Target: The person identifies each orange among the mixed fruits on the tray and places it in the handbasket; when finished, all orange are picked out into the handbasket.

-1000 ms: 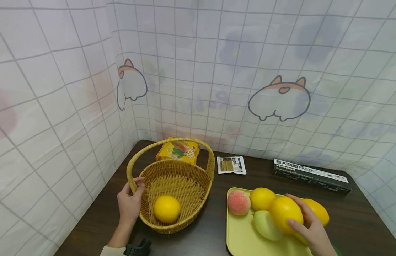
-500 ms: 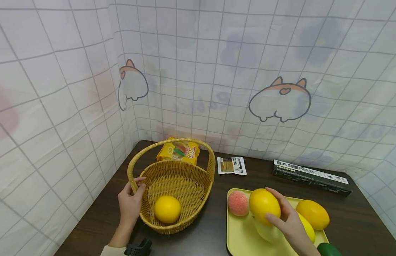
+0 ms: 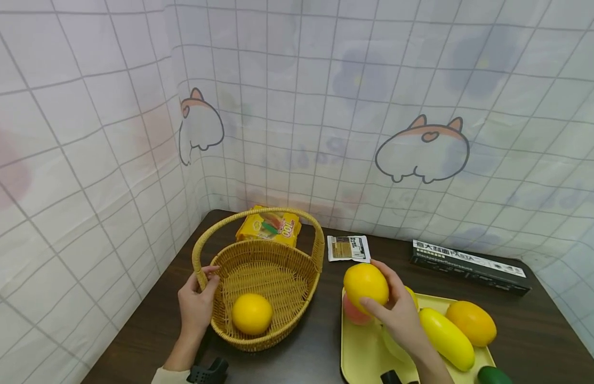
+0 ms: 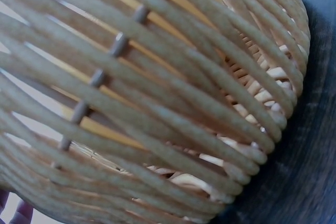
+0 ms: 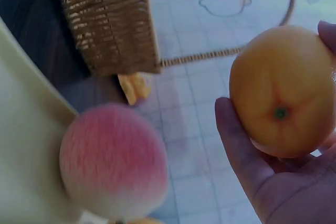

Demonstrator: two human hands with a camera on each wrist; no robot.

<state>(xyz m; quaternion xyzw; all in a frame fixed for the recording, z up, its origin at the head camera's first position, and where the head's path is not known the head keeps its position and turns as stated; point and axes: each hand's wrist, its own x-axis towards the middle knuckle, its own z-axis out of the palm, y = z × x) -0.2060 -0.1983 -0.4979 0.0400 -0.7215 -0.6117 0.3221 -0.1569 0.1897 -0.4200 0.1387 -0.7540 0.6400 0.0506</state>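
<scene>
My left hand [image 3: 197,304] grips the left rim of a wicker basket [image 3: 297,314], where its arched handle joins. One round yellow-orange fruit [image 3: 251,314] lies inside, toward the front. In my right hand [image 3: 395,309] is an orange [image 3: 366,287], held between thumb and fingers above the left part of the yellow tray [image 3: 354,354]. The right wrist view shows a green stem dot on this orange [image 5: 283,93]. A pink peach [image 3: 356,312] sits below it on the tray, partly covered by it. The basket's woven side [image 4: 173,98] fills the left wrist view.
Also on the tray are a long yellow fruit [image 3: 447,338], an orange-yellow fruit [image 3: 471,323] and a pale green fruit partly hidden by my right arm. Behind stand a yellow snack packet [image 3: 273,228], a small sachet [image 3: 348,248] and a black pasta box [image 3: 470,266].
My right hand has lifted the orange off the tray's fruit and carried it left, to over the peach. The left hand stays on the basket rim.
</scene>
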